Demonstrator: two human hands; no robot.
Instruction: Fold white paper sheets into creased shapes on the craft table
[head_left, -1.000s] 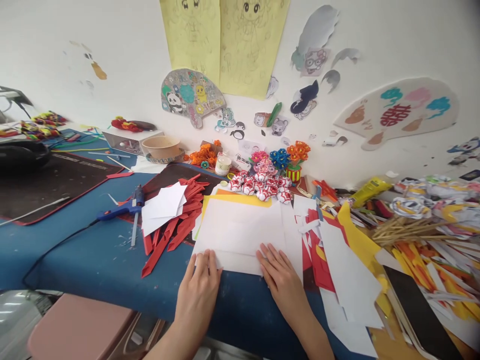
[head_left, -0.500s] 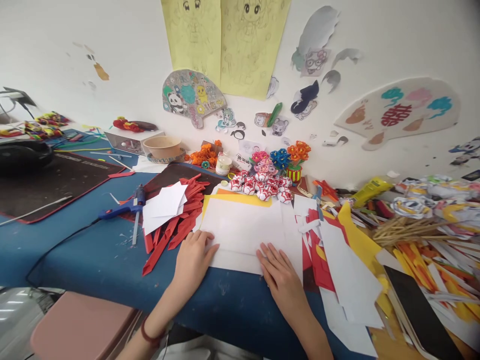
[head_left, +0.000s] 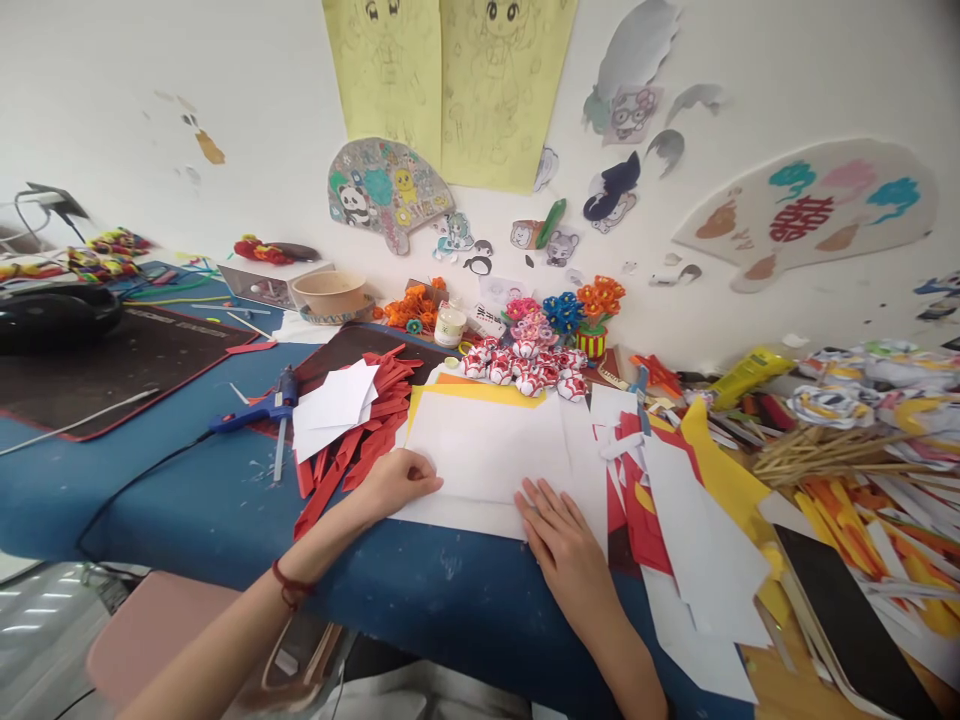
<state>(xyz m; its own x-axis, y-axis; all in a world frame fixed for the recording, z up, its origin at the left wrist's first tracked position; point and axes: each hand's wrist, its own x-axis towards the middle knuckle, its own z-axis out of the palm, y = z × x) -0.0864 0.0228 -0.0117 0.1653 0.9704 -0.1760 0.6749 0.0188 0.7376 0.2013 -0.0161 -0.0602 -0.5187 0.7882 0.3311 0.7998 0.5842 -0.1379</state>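
- Head view: white paper sheet [head_left: 487, 450] lies flat near the blue table [head_left: 187, 500] front edge.
- Left hand [head_left: 397, 480] rests on its left edge, fingers loosely curled, grasping nothing.
- Right hand [head_left: 559, 535] presses flat, fingers spread, on its lower right corner.
- Red paper strips [head_left: 360, 450] and glue gun [head_left: 259, 412] lie just left.
- Paper scraps [head_left: 675, 500] crowd the right; small red-white balls [head_left: 525, 370] sit behind.
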